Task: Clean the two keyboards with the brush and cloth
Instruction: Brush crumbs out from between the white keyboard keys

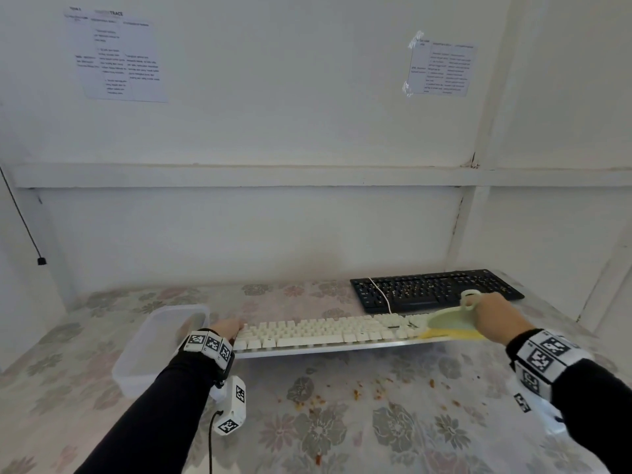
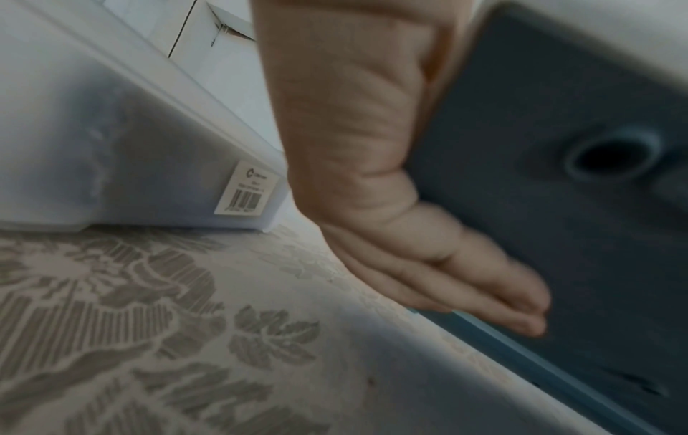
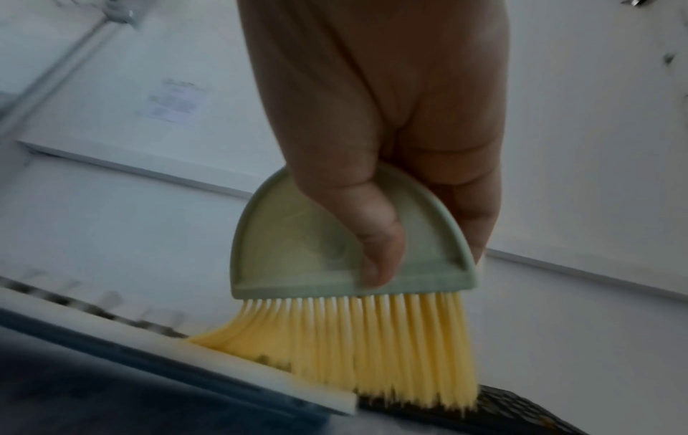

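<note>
A white keyboard [image 1: 325,331] is raised off the table with its front edge up. My left hand [image 1: 225,328] grips its left end, and in the left wrist view the fingers [image 2: 465,282] lie flat against the dark underside [image 2: 558,235]. My right hand [image 1: 492,318] holds a pale green brush [image 1: 451,318] by its handle. The yellow bristles [image 3: 353,338] press on the keyboard's right end [image 3: 223,370]. A black keyboard [image 1: 434,289] speckled with crumbs lies behind, with a white cable [image 1: 379,292] across it. No cloth is in view.
A clear plastic container [image 1: 160,343] stands left of my left hand, close to the keyboard's end. Orange-brown crumbs [image 1: 359,393] are scattered on the flowered tablecloth [image 1: 307,432] in front of the white keyboard. White walls close in behind and to the right.
</note>
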